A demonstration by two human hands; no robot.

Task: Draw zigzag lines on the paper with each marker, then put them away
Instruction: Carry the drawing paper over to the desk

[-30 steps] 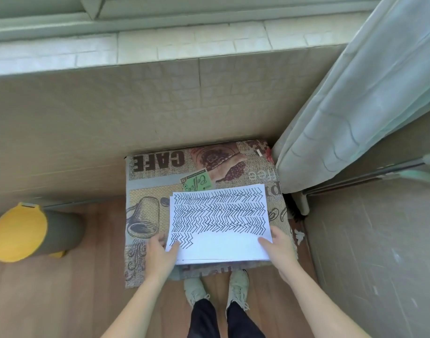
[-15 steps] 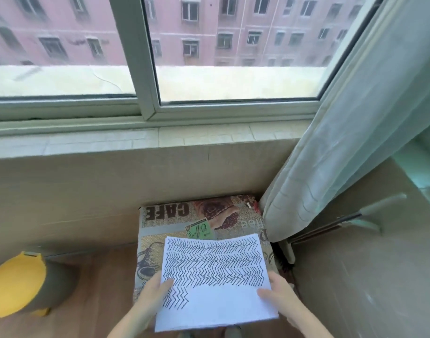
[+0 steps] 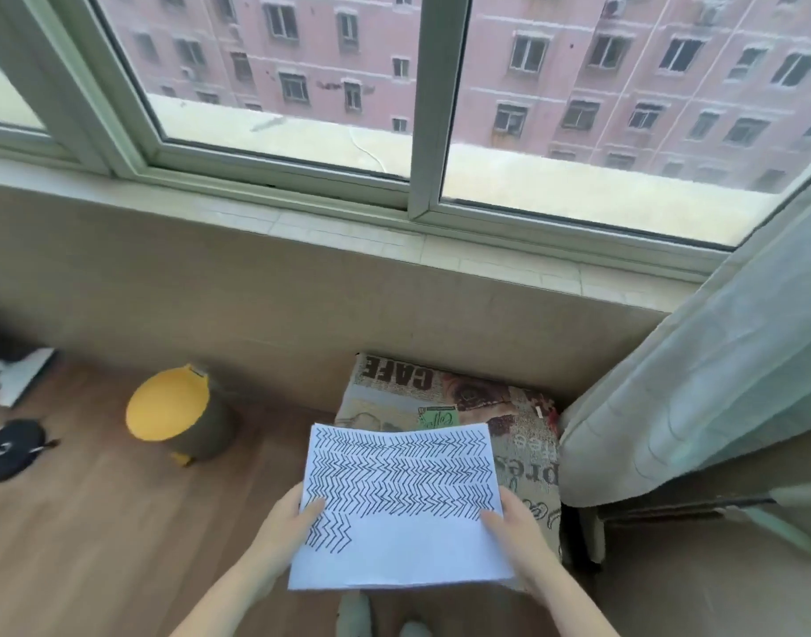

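Observation:
A white sheet of paper covered in rows of black zigzag lines is held up in front of me, above the floor and the stool. My left hand grips its left edge, thumb on top of the sheet. My right hand grips its right edge the same way. The lower part of the sheet is blank apart from a short zigzag patch at the lower left. No marker is in view.
A low stool with a printed "CAFE" cover stands against the wall under the window. A bin with a yellow lid sits left of it on the wooden floor. A pale curtain hangs at the right. A black object lies far left.
Both hands have lifted the paper off the stool and hold it in the air. My view has tilted up and swung left, bringing the window and the building outside into sight.

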